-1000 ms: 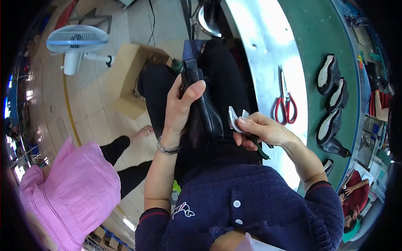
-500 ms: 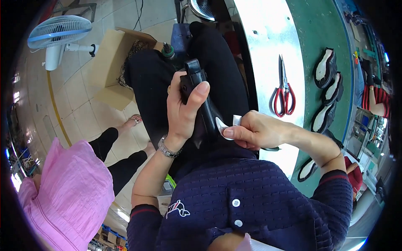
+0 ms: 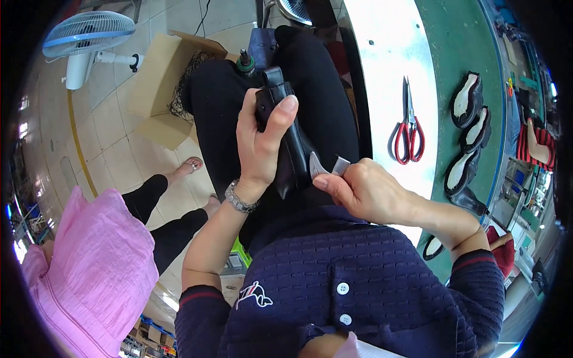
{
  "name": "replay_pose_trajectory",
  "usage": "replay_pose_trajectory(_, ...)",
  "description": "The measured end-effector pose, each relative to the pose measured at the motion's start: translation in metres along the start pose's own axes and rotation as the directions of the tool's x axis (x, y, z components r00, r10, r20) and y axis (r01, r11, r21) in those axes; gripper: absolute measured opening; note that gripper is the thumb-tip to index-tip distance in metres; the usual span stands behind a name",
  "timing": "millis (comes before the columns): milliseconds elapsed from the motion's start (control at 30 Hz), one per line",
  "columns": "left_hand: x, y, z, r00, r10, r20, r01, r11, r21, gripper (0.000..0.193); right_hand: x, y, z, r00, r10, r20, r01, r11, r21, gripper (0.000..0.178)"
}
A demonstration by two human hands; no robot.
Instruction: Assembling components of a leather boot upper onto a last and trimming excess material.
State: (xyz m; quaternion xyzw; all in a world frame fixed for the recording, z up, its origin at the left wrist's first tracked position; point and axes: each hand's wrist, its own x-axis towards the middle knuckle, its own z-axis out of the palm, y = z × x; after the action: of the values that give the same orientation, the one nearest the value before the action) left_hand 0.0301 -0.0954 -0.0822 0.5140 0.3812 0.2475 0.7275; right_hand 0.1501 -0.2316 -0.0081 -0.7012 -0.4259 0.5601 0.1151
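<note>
My left hand (image 3: 259, 143) is closed round a black glossy leather shoe (image 3: 291, 158), held above my lap. A strap loop stands at its far end, and a pointed corner hangs at the near end. The thumb presses on its side. My right hand (image 3: 379, 194) pinches a small hooked metal blade (image 3: 318, 167), thumb along its base. A flat silvery piece (image 3: 341, 166) sticks up beside the fingers. The blade lies close to the shoe's right side; whether they touch I cannot tell. Any handle is hidden in my fist.
To my right is a metal-topped ledge (image 3: 388, 48) with red-handled scissors (image 3: 409, 131). Past it, several black shoes (image 3: 467, 104) lie on a green belt (image 3: 439, 65). At left are an open carton (image 3: 152, 89), a fan (image 3: 89, 36) and a person in pink (image 3: 98, 268).
Both hands and the shoe have shifted slightly away from my body. My right hand has turned a little, and the dark green end that showed beneath it is now hidden.
</note>
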Motion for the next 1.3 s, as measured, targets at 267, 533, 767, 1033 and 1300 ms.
replay_pose_trajectory(267, -0.002, -0.008, -0.011, 0.998, 0.035, 0.058, -0.029, 0.994, -0.105, 0.029, 0.000, 0.003, -0.005, 0.972, -0.203, -0.121, 0.196, 0.978, -0.072, 0.063)
replay_pose_trajectory(533, -0.016, -0.003, -0.005, 0.997, 0.042, 0.071, -0.037, 0.997, -0.065, 0.035, 0.016, 0.014, -0.013, 0.904, -0.026, 0.427, -0.196, 0.862, 0.468, 0.070)
replay_pose_trajectory(767, -0.024, 0.000, 0.000, 0.999, 0.035, 0.004, -0.035, 0.999, 0.026, 0.035, 0.009, -0.011, -0.037, 0.946, 0.010, 0.323, 0.017, 0.997, -0.080, 0.071)
replay_pose_trajectory(1033, 0.004, -0.005, -0.007, 0.992, 0.022, 0.124, -0.020, 1.000, -0.012, 0.031, 0.006, -0.010, -0.028, 0.983, -0.182, -0.030, 0.154, 0.899, -0.410, 0.056)
replay_pose_trajectory(1300, 0.014, -0.001, -0.016, 0.989, 0.030, 0.148, -0.004, 0.986, -0.168, 0.028, 0.062, 0.119, -0.095, 0.784, -0.054, -0.619, -0.328, 0.810, -0.486, 0.030)
